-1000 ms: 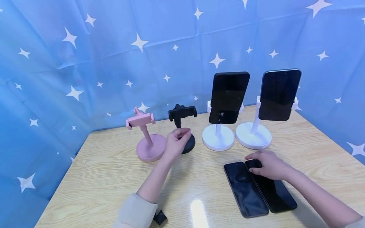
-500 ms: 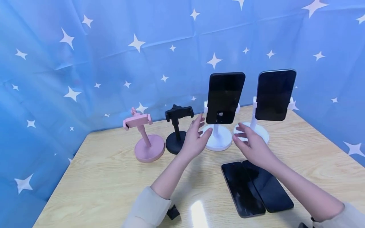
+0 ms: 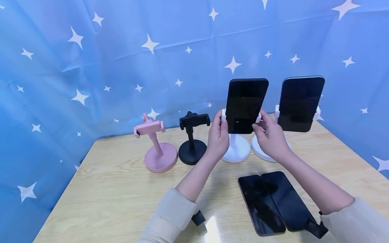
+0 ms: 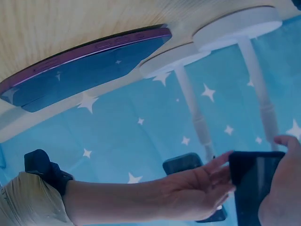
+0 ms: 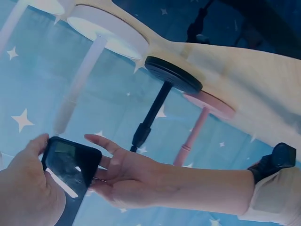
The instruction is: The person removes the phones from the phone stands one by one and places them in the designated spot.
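A black smartphone (image 3: 247,104) stands upright, tilted back, in the clamp of a white phone stand (image 3: 238,152). My left hand (image 3: 218,141) grips the clamp's left side, its thumb in front. On the other side, my right hand (image 3: 273,140) pinches the clamp's right arm by the phone's lower edge, bent fingers partly behind. Both wrist views show the phone between the two hands, with the stand's pole beyond it. A second white phone stand (image 3: 257,148), its base partly behind my right hand, carries another smartphone (image 3: 301,104).
Two dark smartphones, a left one (image 3: 261,206) and a right one (image 3: 288,199), lie side by side near the front. A black phone stand (image 3: 192,152) and a pink phone stand (image 3: 161,158) hold no phones. A blue starred cloth (image 3: 121,60) hangs behind the table (image 3: 115,199).
My left hand has moved right from the black stand. My right hand has left the lying phones and risen leftward. Both now hold the clamp of the left white stand.
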Action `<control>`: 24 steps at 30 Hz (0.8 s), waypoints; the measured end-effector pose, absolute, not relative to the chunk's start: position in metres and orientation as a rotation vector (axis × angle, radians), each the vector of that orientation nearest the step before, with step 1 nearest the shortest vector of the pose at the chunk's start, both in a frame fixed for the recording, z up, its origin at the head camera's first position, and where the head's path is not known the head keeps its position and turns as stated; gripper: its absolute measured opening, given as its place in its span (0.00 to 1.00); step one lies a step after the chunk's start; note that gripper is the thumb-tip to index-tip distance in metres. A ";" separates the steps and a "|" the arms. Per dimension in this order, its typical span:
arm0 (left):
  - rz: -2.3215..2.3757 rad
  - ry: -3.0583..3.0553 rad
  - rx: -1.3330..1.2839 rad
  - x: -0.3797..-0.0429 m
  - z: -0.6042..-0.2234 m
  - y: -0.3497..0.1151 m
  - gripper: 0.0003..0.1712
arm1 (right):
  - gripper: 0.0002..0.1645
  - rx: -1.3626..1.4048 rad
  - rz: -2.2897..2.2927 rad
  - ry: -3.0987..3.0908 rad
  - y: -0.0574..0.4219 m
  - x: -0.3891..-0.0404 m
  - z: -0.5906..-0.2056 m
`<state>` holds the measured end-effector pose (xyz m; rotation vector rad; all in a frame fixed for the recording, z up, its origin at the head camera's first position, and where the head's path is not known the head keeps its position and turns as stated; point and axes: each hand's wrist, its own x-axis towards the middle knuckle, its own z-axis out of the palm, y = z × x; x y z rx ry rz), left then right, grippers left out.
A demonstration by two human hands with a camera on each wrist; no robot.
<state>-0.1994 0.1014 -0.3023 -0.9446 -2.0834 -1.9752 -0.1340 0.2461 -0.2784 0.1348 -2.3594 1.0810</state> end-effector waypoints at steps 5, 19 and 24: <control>-2.007 -2.073 -0.896 -0.201 -0.302 0.106 0.21 | 0.21 0.121 1.089 -2.314 0.253 -0.139 -0.279; -2.096 -2.017 -0.966 -0.201 -0.305 0.097 0.20 | 0.16 0.244 0.977 -2.328 0.266 -0.139 -0.281; -2.103 -2.029 -0.981 -0.198 -0.305 0.092 0.20 | 0.14 0.279 0.913 -2.355 0.266 -0.135 -0.280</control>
